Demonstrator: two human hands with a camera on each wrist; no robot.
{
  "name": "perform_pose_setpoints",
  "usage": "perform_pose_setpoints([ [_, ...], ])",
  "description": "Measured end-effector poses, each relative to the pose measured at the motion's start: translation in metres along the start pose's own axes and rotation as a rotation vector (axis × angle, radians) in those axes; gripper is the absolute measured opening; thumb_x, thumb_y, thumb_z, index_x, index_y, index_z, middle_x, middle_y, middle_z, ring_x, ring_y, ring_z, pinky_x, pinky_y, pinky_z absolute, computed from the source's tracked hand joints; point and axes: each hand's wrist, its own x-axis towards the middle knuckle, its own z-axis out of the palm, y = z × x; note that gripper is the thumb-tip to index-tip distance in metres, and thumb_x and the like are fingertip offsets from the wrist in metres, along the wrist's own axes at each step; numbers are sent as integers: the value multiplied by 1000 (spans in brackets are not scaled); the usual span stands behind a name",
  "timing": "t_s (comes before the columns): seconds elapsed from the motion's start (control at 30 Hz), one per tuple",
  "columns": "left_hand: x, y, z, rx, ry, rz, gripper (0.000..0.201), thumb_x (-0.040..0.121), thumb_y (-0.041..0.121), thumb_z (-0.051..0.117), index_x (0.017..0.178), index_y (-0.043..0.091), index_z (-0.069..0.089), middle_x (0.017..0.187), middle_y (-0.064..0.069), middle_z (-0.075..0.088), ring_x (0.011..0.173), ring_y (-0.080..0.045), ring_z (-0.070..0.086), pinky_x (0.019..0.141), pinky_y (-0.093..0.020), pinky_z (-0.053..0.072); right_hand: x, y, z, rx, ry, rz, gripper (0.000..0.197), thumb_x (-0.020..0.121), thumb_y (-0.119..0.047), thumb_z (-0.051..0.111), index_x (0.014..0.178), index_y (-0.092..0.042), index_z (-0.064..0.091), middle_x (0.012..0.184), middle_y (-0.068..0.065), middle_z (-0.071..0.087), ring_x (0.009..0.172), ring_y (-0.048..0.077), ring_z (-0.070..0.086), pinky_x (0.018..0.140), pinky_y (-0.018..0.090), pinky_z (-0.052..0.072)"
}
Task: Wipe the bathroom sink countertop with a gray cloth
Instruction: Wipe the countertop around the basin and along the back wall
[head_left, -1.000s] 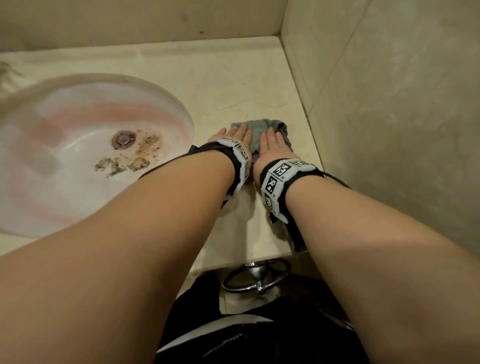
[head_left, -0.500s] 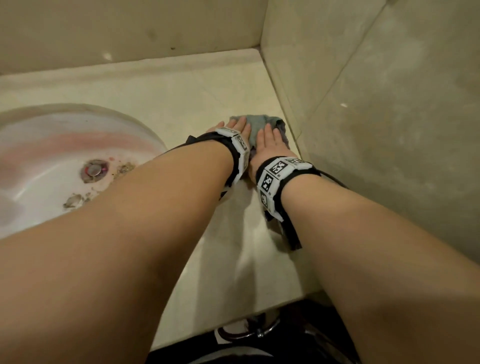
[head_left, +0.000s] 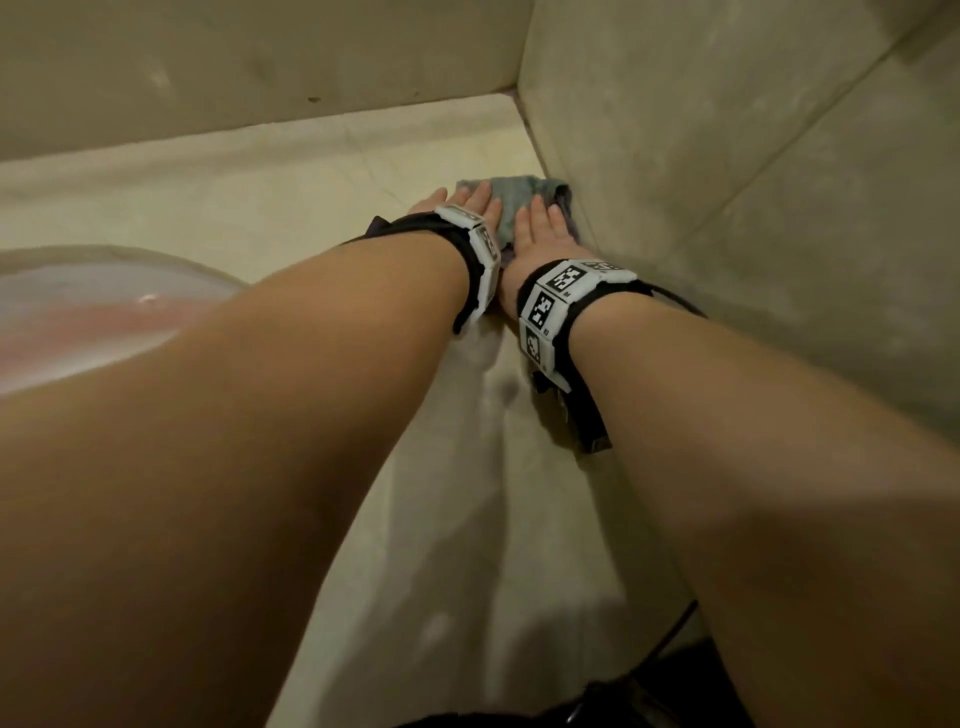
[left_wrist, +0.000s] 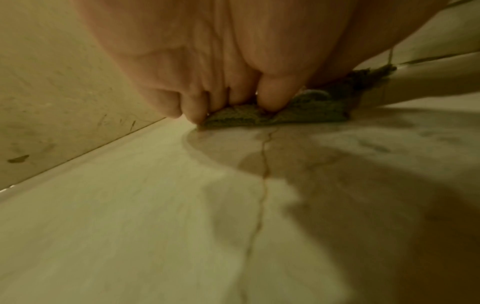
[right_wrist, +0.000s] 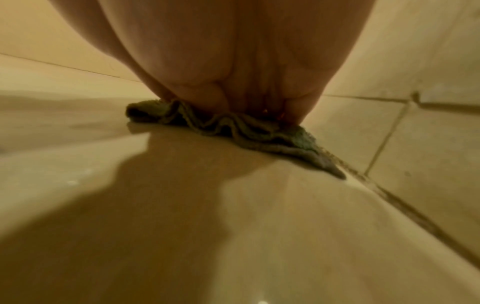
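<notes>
The gray cloth (head_left: 519, 193) lies bunched on the pale stone countertop (head_left: 291, 171), close to the right wall near the back corner. My left hand (head_left: 470, 205) presses flat on the cloth's left part, fingers straight. My right hand (head_left: 540, 223) presses flat on its right part beside the wall. In the left wrist view the fingertips (left_wrist: 270, 98) bear down on the cloth (left_wrist: 306, 112). In the right wrist view the cloth (right_wrist: 233, 127) folds up under my palm and trails to the wall seam. Both hands cover most of the cloth.
The white oval sink basin (head_left: 78, 322) with pinkish stains sits at the left. A tiled wall (head_left: 753, 182) stands right beside the cloth, and a back wall (head_left: 260, 57) lies behind. A thin crack (left_wrist: 263, 185) runs through the countertop.
Both hands have pushed the cloth away from me toward the back corner and nearer the right wall. The view has shifted right, so less of the sink shows.
</notes>
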Motion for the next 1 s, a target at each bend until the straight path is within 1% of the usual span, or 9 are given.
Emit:
perform_pose_setpoints([
  [0.07,-3,1,-3,-30,42,26,72,96,36,43,152,8,7,160,-10,2,148,-26,7,119,-43,8,2,1,-1,3,6,-6,64,100,-31,22,151,-9,-9,159,5,-18,148,22,-12,120,33,-1],
  [0.1,-4,1,-4,-56,53,38,69,97,32,44,151,6,10,160,-12,5,148,-27,9,119,-44,9,3,1,-1,8,8,-10,64,100,-31,22,151,-9,-9,159,5,-18,148,22,-12,120,33,-1],
  [0.13,-3,0,-3,-44,47,43,69,98,35,41,152,8,8,160,-11,3,148,-26,7,119,-43,7,2,1,-1,9,8,-11,63,100,-30,22,151,-8,-9,159,6,-17,148,22,-12,120,33,-1],
  [0.2,0,-3,-1,5,28,31,71,98,48,30,152,15,-3,160,-5,-7,149,-23,1,119,-38,3,0,0,0,-3,6,-9,63,100,-29,22,151,-8,-9,159,7,-17,148,23,-12,120,33,-2],
  [0.27,-1,-4,0,-16,15,15,72,98,51,25,152,16,-6,160,-4,-10,149,-22,-1,119,-35,2,-4,-1,0,-17,6,-8,63,100,-29,21,151,-7,-10,159,7,-17,148,23,-12,120,34,-2],
  [0.47,-35,11,2,9,14,38,72,98,49,27,152,12,-4,160,-7,-8,149,-21,1,119,-33,2,-26,7,16,-26,-6,-36,61,101,-29,18,151,-8,-10,159,5,-18,148,21,-12,120,33,-2],
  [0.73,-72,33,18,-21,-5,17,73,98,50,26,152,12,-6,160,-6,-11,149,-20,-2,119,-32,1,-56,15,40,-70,-18,-63,62,101,-30,19,151,-8,-10,159,5,-18,148,21,-12,120,33,-1],
  [0.9,-75,36,19,-46,-19,1,72,98,47,28,152,13,-6,160,-5,-12,149,-20,-2,119,-33,1,-57,14,36,-91,-61,-68,64,100,-33,20,151,-8,-11,159,5,-19,148,21,-13,121,34,-1],
  [1.0,-72,34,17,-34,-25,-1,73,98,47,30,152,14,-7,160,-4,-12,149,-20,-2,119,-33,1,-52,14,32,-102,-59,-81,66,100,-34,22,151,-8,-11,159,6,-19,148,22,-12,121,34,-2],
])
